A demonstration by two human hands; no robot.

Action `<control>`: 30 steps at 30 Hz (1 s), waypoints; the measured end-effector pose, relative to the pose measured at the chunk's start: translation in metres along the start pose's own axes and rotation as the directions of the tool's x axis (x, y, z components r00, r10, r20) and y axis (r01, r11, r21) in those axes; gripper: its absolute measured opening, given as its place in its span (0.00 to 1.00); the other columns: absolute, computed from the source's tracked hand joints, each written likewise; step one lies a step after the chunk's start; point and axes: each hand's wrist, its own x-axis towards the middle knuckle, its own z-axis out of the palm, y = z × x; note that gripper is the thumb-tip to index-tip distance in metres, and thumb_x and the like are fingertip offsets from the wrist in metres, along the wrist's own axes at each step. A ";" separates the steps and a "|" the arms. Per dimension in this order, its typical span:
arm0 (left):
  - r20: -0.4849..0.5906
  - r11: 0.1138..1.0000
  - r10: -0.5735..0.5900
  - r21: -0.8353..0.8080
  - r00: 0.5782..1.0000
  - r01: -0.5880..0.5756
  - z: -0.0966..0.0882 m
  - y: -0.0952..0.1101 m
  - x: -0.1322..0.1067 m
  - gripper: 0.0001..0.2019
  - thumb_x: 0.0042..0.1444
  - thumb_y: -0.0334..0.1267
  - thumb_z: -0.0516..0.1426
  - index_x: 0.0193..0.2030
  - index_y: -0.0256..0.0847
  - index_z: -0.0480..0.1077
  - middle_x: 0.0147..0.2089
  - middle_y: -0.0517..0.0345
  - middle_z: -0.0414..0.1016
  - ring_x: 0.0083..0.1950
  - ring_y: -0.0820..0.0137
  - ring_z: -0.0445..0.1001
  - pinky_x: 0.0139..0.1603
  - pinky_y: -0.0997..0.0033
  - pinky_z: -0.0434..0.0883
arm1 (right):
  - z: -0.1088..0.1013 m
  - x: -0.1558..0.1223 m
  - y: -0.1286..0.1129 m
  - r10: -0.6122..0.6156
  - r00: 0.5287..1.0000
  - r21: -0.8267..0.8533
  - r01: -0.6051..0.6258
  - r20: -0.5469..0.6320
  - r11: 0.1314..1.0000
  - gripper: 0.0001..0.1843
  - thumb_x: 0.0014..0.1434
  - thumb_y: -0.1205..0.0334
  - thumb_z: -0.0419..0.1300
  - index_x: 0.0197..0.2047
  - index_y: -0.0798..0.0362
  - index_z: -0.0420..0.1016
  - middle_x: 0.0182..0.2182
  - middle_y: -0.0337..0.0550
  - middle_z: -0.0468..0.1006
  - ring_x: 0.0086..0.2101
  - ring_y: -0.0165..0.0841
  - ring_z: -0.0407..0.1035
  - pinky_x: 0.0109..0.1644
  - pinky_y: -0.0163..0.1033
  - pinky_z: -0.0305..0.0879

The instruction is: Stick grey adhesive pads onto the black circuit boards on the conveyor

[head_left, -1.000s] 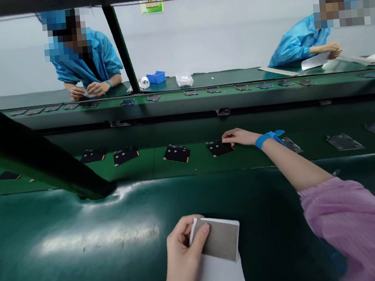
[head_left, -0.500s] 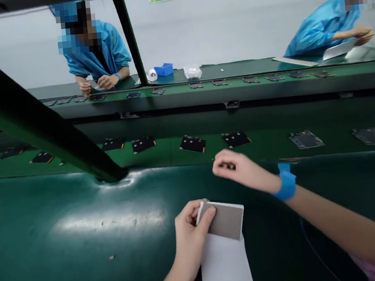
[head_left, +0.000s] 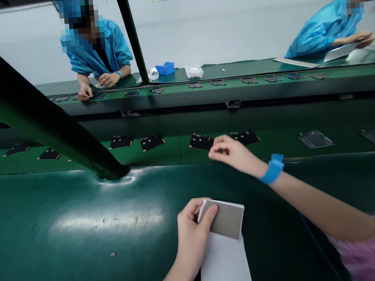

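Note:
My left hand (head_left: 192, 236) is closed on the top corner of a grey sheet (head_left: 226, 219) that lies over a white strip of backing paper (head_left: 225, 266) on the dark green bench. My right hand (head_left: 233, 154), with a blue wrist strap (head_left: 272, 169), hovers with fingers pinched near the bench's far edge, just in front of two black panels (head_left: 201, 142) on the conveyor belt. What the pinched fingers hold, if anything, is too small to make out.
A green conveyor belt (head_left: 175, 152) carries several black panels (head_left: 153, 141) and grey boards (head_left: 315, 139). A thick dark strut (head_left: 41, 122) slants down at left. Two people in blue coats work across a second belt, by a blue bin (head_left: 165, 68).
My right hand pulled back from a black panel on the belt toward the bench, then moved out again to the belt's edge. The left hand kept its hold on the grey sheet.

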 end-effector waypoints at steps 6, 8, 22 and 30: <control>-0.024 0.999 -0.018 0.028 1.000 0.019 0.000 0.000 0.000 0.12 0.51 0.45 0.63 0.33 0.37 0.76 0.27 0.55 0.78 0.29 0.69 0.73 0.29 0.75 0.66 | -0.027 0.070 0.060 0.129 0.991 -0.198 -0.121 0.024 0.973 0.12 0.55 0.53 0.59 0.27 0.50 0.76 0.39 0.47 0.73 0.44 0.42 0.66 0.45 0.46 0.65; -0.020 0.999 -0.026 0.038 0.999 0.027 -0.001 0.001 0.000 0.12 0.51 0.46 0.62 0.33 0.37 0.76 0.28 0.54 0.78 0.29 0.69 0.73 0.29 0.75 0.67 | -0.031 0.075 0.069 0.135 0.988 -0.208 -0.115 0.081 0.971 0.11 0.56 0.54 0.58 0.28 0.50 0.77 0.38 0.46 0.75 0.45 0.43 0.65 0.45 0.46 0.65; -0.065 1.000 -0.003 0.008 0.998 0.003 0.002 0.004 -0.002 0.11 0.49 0.45 0.63 0.31 0.37 0.76 0.26 0.57 0.77 0.27 0.71 0.71 0.28 0.76 0.65 | -0.050 0.042 0.088 0.219 0.927 -0.337 -0.320 -0.306 0.885 0.28 0.57 0.44 0.55 0.54 0.54 0.66 0.52 0.60 0.67 0.48 0.51 0.67 0.48 0.54 0.66; 0.014 1.000 -0.003 -0.006 1.000 0.003 -0.001 0.000 0.000 0.12 0.51 0.45 0.62 0.34 0.37 0.75 0.29 0.54 0.78 0.30 0.69 0.73 0.30 0.75 0.66 | -0.078 -0.009 0.100 0.411 0.839 -0.529 -0.544 -0.356 0.652 0.31 0.59 0.43 0.49 0.53 0.59 0.69 0.51 0.67 0.69 0.48 0.60 0.66 0.45 0.57 0.65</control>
